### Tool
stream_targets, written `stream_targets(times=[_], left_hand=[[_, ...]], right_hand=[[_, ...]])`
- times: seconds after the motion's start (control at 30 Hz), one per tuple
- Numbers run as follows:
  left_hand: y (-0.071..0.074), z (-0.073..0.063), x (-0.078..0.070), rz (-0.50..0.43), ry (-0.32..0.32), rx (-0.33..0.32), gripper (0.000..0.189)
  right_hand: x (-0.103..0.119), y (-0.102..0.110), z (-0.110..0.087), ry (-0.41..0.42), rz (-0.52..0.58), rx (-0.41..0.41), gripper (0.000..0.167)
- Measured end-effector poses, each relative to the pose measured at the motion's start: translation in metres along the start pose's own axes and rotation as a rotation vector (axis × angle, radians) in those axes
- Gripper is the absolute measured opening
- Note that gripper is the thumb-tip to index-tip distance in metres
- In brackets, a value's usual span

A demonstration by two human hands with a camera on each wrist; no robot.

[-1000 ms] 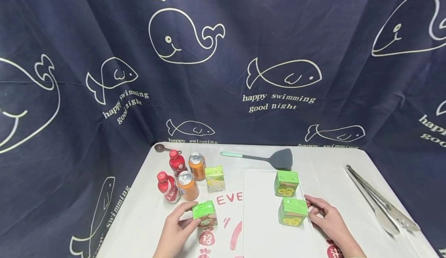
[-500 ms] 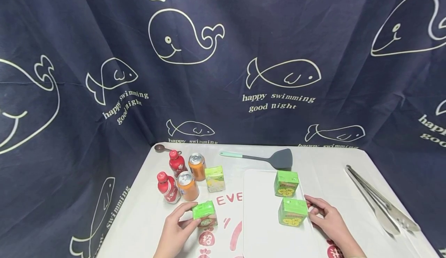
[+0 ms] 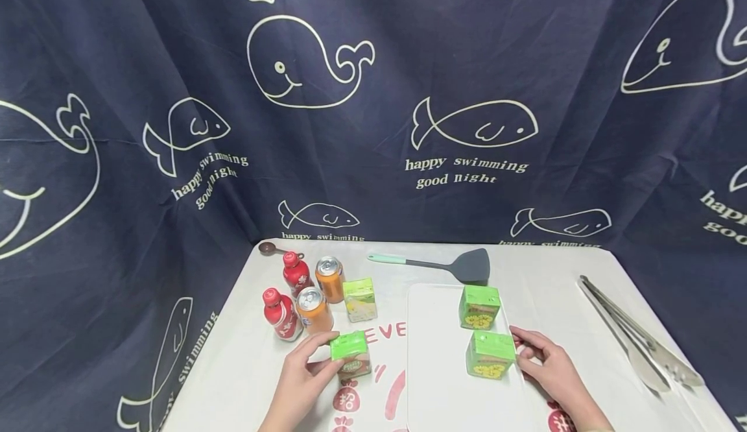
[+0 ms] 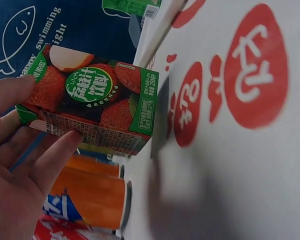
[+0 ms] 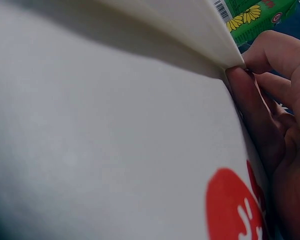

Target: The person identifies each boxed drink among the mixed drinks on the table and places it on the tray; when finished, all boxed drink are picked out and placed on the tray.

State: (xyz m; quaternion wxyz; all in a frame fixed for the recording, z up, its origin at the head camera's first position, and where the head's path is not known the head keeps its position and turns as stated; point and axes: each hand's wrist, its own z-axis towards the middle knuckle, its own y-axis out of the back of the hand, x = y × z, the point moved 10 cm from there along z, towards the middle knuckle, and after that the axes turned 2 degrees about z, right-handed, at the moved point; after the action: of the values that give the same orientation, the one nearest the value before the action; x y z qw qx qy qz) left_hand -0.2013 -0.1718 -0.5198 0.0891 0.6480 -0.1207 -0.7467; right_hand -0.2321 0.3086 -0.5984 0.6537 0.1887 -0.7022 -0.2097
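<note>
My left hand (image 3: pixel 303 377) grips a litchi juice carton (image 4: pixel 92 95) with a green top, thumb on one side and fingers on the other. The left wrist view shows the carton tilted, with a shadow on the tablecloth beyond its base. At the right side of the white tray (image 3: pixel 438 386), my right hand (image 3: pixel 548 364) pinches the rim between thumb and finger. Two green juice cartons with yellow flowers stand on the tray's right part, a rear carton (image 3: pixel 480 307) and a front carton (image 3: pixel 490 355) close to my right fingertips.
Left of the tray stand a yellow-green carton (image 3: pixel 360 300), two orange cans (image 3: pixel 315 312) and two red bottles (image 3: pixel 283 315). Behind them lies a brown spoon (image 3: pixel 267 248). A spatula (image 3: pixel 467 267) lies behind the tray, metal tongs (image 3: pixel 636 335) at the right. A dark curtain (image 3: pixel 373 159) hangs behind.
My left hand has moved slightly right and away from me with the litchi juice carton. My right hand, the tray and the other things stay where they were.
</note>
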Motion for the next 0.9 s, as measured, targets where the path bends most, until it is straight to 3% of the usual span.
stream_targets(times=[0.33, 0.6, 0.9], left_hand=[[-0.021, 0.022, -0.022, -0.010, -0.111, 0.034, 0.045], [-0.043, 0.038, -0.032, -0.014, -0.145, 0.082, 0.046], [-0.065, 0.052, -0.040, -0.015, -0.168, 0.085, 0.046]], right_hand=[[0.000, 0.001, 0.000, 0.011, 0.026, 0.000, 0.062], [0.000, 0.000, 0.001, 0.016, 0.000, -0.002, 0.062], [0.001, 0.000, 0.000, 0.016, 0.028, -0.011, 0.062]])
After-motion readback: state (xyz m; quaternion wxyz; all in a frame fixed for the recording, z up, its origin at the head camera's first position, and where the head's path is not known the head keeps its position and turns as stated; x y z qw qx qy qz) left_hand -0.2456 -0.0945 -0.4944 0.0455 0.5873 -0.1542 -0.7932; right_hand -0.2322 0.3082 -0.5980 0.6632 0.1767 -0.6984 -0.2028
